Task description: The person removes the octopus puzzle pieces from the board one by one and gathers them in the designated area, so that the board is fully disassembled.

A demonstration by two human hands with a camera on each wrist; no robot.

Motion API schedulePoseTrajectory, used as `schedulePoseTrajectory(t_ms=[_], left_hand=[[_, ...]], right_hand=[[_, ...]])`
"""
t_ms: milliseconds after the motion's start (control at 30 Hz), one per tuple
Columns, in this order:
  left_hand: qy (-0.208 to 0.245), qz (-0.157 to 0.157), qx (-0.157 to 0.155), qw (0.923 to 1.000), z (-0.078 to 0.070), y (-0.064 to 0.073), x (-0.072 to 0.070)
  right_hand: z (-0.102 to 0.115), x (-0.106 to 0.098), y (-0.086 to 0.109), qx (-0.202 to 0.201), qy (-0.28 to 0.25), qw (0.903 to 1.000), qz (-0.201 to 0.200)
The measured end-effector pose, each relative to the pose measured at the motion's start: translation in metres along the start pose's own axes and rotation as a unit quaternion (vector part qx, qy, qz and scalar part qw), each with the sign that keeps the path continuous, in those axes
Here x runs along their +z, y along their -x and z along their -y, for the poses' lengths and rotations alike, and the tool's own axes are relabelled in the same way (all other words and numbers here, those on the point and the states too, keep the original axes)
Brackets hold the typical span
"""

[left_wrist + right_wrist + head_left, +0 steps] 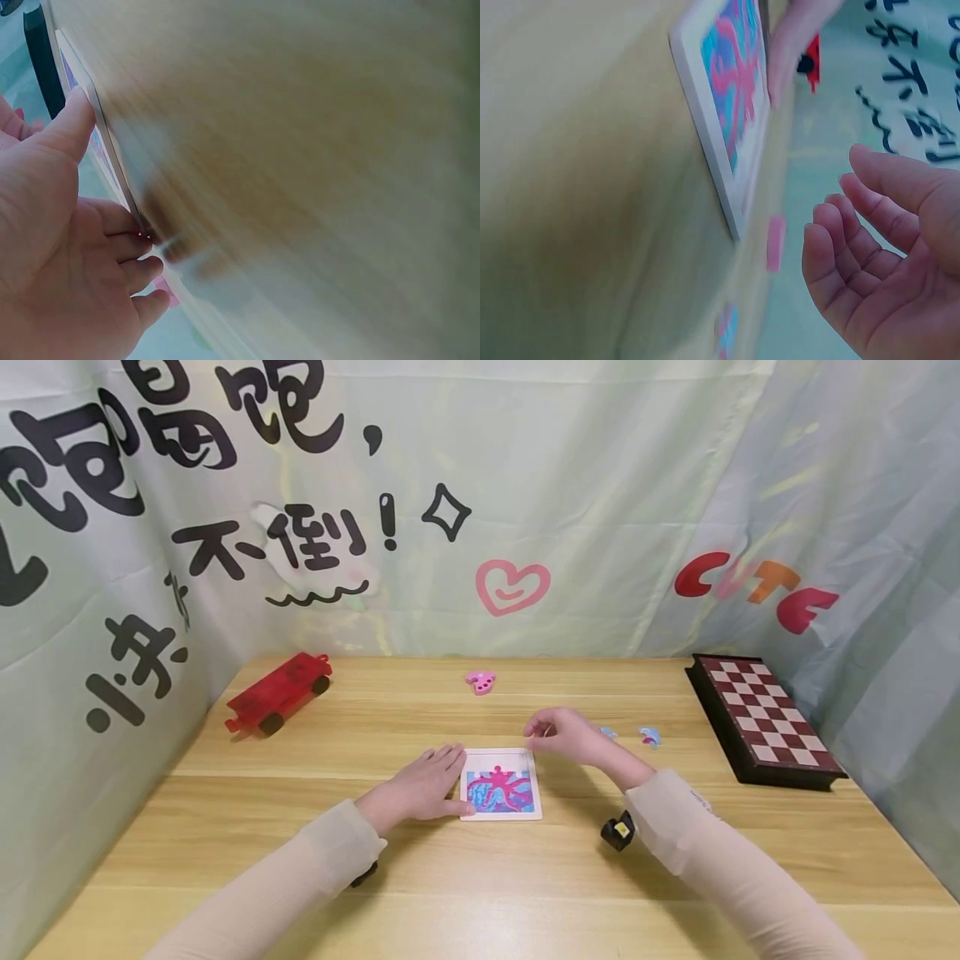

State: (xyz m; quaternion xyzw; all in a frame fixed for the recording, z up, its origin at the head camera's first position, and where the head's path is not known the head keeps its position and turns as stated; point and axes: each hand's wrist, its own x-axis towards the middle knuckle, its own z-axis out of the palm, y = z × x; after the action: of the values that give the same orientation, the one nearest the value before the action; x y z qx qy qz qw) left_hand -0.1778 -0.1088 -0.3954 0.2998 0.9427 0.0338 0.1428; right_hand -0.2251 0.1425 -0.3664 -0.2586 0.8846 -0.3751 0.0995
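A square jigsaw puzzle [501, 793] in a white frame shows a pink octopus on blue; its upper strip is white. My left hand [429, 783] lies along the frame's left side, fingers fairly straight, thumb on the lower left corner. In the left wrist view, the left thumb [73, 124] touches the frame's edge. My right hand [567, 737] hovers by the upper right corner. Its fingers are loosely bent with nothing visible between them in the right wrist view. Two loose puzzle pieces, one [650, 737] plainly seen and another [608, 732] partly hidden, lie beyond the right wrist.
A red toy wagon [281, 692] stands at the back left. A small pink spotted object [481, 682] lies at the back middle. On the right is a checkered game board [765, 714] with a dark edge. A printed cloth [585, 510] hangs behind the wooden table [480, 893].
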Motion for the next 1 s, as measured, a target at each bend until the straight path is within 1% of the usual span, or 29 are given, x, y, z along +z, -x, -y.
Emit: schedulePoseTrajectory(t_ms=[67, 200, 367, 467, 567, 800, 900, 1000], left_hand=[[0.000, 0.000, -0.001, 1.0000, 0.000, 0.000, 0.000], [-0.001, 0.000, -0.002, 1.0000, 0.000, 0.000, 0.000], [0.000, -0.001, -0.001, 1.0000, 0.000, 0.000, -0.001], [0.004, -0.001, 0.001, 1.0000, 0.000, 0.000, -0.002], [0.004, -0.001, 0.001, 1.0000, 0.000, 0.000, -0.002], [-0.003, 0.000, 0.000, 1.0000, 0.000, -0.001, -0.002], [-0.003, 0.000, -0.001, 1.0000, 0.000, -0.001, -0.002], [-0.002, -0.001, 0.000, 1.0000, 0.000, -0.001, -0.001]], right_hand=[[0.005, 0.010, -0.004, -0.009, 0.013, 0.9998, 0.012], [0.015, 0.028, -0.009, -0.020, 0.024, 0.9986, 0.042], [0.020, 0.045, -0.014, -0.045, 0.034, 0.9960, 0.070], [0.022, 0.052, -0.016, -0.053, 0.047, 0.9939, 0.085], [0.024, 0.057, -0.018, -0.041, 0.062, 0.9935, 0.086], [0.028, 0.063, -0.020, 0.000, 0.094, 0.9920, 0.084], [0.028, 0.063, -0.020, 0.003, 0.095, 0.9921, 0.082], [0.027, 0.063, -0.020, 0.000, 0.079, 0.9938, 0.078]])
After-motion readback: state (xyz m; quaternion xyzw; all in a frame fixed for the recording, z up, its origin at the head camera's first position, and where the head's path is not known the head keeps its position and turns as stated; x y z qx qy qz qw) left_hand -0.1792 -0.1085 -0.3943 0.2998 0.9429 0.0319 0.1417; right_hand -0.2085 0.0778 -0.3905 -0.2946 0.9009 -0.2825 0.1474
